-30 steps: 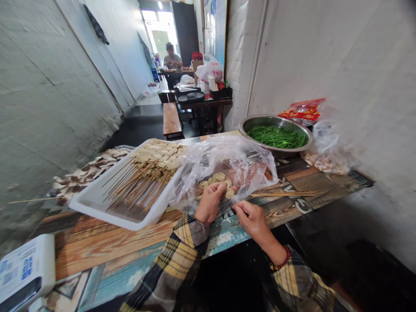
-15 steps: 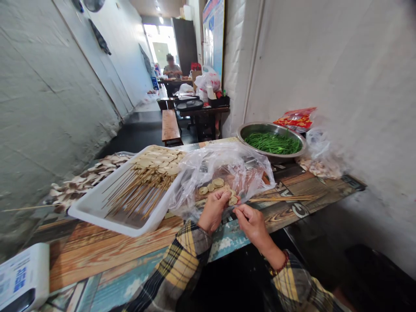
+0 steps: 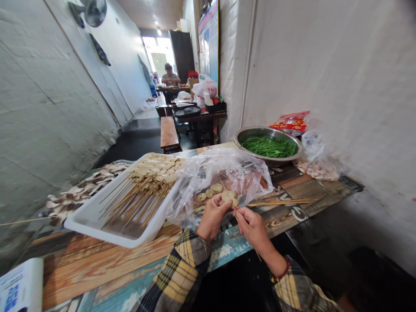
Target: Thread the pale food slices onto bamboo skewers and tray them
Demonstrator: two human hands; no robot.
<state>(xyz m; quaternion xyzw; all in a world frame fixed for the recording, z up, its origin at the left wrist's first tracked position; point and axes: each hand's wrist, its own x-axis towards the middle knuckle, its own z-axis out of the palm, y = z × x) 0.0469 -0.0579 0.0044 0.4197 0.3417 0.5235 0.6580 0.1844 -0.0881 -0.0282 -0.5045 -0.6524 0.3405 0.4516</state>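
My left hand point(image 3: 213, 215) pinches small round pale slices point(image 3: 229, 197) at the mouth of a clear plastic bag point(image 3: 221, 173) that holds more slices. My right hand point(image 3: 252, 225) is closed on a thin bamboo skewer point(image 3: 256, 253) whose tip points into the slices and whose tail runs down past my wrist. Both hands meet just over the near edge of the painted wooden table point(image 3: 107, 260). Left of the bag a white tray point(image 3: 97, 216) carries several finished skewers point(image 3: 143, 186) of the same slices.
A steel bowl of green stalks point(image 3: 269, 145) stands at the back right, with a red packet point(image 3: 289, 123) and a clear bag point(image 3: 316, 162) by the wall. Loose skewers point(image 3: 282, 201) lie right of the bag. Mushrooms point(image 3: 81, 186) are heaped at left. A person sits far down the room.
My hands have come closer together at the bag's mouth, and the skewer now shows running down past my right wrist. The camera has tilted up slightly.
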